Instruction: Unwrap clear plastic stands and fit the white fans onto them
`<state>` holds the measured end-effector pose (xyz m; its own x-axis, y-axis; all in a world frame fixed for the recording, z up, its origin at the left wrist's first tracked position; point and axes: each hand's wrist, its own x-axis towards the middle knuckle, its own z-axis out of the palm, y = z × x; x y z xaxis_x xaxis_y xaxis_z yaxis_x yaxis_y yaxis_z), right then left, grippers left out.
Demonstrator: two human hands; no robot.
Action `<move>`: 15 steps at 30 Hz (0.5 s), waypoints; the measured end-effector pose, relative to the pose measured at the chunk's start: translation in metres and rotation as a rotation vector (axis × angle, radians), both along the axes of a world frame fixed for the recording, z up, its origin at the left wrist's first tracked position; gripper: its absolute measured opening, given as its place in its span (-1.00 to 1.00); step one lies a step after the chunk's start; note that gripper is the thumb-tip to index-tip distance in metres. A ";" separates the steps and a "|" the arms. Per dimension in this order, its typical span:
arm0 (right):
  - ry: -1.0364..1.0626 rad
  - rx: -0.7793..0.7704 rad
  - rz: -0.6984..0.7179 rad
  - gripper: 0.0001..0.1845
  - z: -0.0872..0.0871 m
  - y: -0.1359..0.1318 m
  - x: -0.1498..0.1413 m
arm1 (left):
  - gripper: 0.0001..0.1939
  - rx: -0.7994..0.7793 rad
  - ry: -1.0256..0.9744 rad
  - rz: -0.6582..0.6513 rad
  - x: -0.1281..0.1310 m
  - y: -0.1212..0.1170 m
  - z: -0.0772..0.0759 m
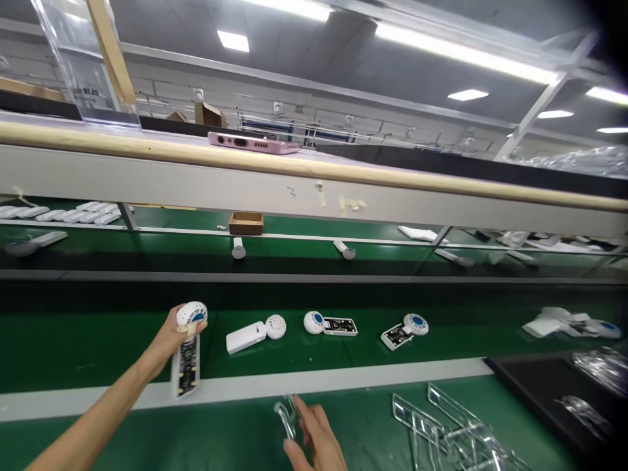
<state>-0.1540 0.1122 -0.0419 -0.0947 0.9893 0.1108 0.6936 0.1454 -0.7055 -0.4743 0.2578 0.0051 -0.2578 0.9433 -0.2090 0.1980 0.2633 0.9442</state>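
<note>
left hand (169, 337) clenching white circuit-board device (186, 363), right hand (316, 435) cut off, pinching clear plastic (285, 418)

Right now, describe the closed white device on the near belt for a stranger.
On the near green belt, white round-headed devices lie in a row. Just right of the left hand, the white device has a plain closed body and perforated head; its neighbours show bare circuit boards.
</note>
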 end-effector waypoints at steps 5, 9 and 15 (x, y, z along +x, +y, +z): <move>-0.018 -0.007 0.143 -0.42 0.054 0.012 -0.042 | -0.32 -0.024 -0.657 0.160 0.095 -0.074 0.026; -0.121 0.043 0.160 -0.39 0.069 0.003 -0.052 | -0.43 0.036 -0.735 0.147 0.149 -0.113 0.035; -0.169 0.227 0.171 -0.32 0.041 -0.018 -0.035 | -0.40 0.061 -0.746 0.247 0.177 -0.138 0.052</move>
